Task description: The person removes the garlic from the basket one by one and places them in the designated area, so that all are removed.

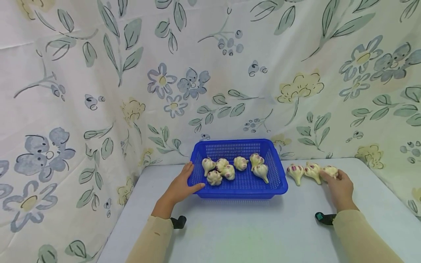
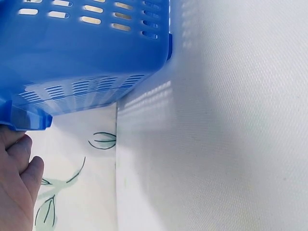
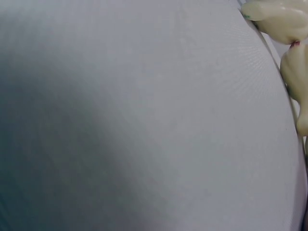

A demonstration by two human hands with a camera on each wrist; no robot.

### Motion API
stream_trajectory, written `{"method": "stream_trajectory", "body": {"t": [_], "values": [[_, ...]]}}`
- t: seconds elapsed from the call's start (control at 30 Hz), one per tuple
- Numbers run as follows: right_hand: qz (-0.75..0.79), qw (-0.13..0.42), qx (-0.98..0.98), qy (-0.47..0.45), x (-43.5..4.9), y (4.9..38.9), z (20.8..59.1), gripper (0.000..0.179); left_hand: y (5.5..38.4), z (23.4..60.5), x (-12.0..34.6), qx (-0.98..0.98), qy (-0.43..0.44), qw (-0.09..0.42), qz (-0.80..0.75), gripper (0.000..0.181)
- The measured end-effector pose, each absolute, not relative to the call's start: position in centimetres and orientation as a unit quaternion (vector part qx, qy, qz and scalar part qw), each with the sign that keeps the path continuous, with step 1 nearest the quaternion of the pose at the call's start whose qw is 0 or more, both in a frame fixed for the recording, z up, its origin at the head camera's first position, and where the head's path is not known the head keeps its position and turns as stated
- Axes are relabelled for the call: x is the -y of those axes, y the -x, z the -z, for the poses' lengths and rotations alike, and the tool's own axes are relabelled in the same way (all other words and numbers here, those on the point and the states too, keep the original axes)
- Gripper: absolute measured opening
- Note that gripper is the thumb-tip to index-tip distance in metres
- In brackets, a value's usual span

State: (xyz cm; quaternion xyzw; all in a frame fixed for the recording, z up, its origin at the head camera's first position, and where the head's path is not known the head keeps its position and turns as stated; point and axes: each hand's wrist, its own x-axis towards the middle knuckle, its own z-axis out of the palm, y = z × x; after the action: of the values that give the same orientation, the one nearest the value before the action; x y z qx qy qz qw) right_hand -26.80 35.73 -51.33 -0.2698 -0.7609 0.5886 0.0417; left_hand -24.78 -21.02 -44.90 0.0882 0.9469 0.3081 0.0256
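Note:
A blue plastic basket (image 1: 236,191) stands on the table with several garlic bulbs (image 1: 214,178) inside, whitish with purple streaks. My left hand (image 1: 179,188) rests at the basket's left rim, thumb spread toward the front corner and fingers along the side. In the left wrist view its fingers (image 2: 32,178) lie right at the rim. To the right of the basket, my right hand (image 1: 340,190) pinches a garlic bulb (image 1: 330,171) between thumb and fingers. Two more bulbs, one nearer the basket (image 1: 295,173) and one in the middle (image 1: 313,171), lie beside it in a row.
A white cloth covers the table (image 1: 243,233). Behind and to the left hangs a floral curtain (image 1: 210,73), close to the basket's back. Black wrist mounts (image 1: 325,218) show at both cuffs. The right wrist view is mostly table surface, with garlic bulbs (image 3: 279,19) at its right edge.

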Motion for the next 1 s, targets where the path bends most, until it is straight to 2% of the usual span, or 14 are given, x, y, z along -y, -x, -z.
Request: {"method": "stream_trajectory", "body": {"t": [0.53, 0.8, 1.0], "values": [[-0.589, 0.027, 0.763, 0.264, -36.3, 26.2, 50.4, 0.111, 24.6, 44.6, 20.8, -0.949, -0.088, 0.024, -0.303, 0.108], [-0.575, 0.044, 0.774, 0.262, -36.2, 26.2, 49.2, 0.105, 24.4, 44.5, 20.9, -0.947, -0.091, 0.017, -0.308, 0.106], [-0.504, 0.05, 0.834, 0.217, -35.5, 25.8, 48.3, 0.103, 24.4, 44.6, 20.9, -0.947, -0.091, 0.018, -0.308, 0.107]]}}
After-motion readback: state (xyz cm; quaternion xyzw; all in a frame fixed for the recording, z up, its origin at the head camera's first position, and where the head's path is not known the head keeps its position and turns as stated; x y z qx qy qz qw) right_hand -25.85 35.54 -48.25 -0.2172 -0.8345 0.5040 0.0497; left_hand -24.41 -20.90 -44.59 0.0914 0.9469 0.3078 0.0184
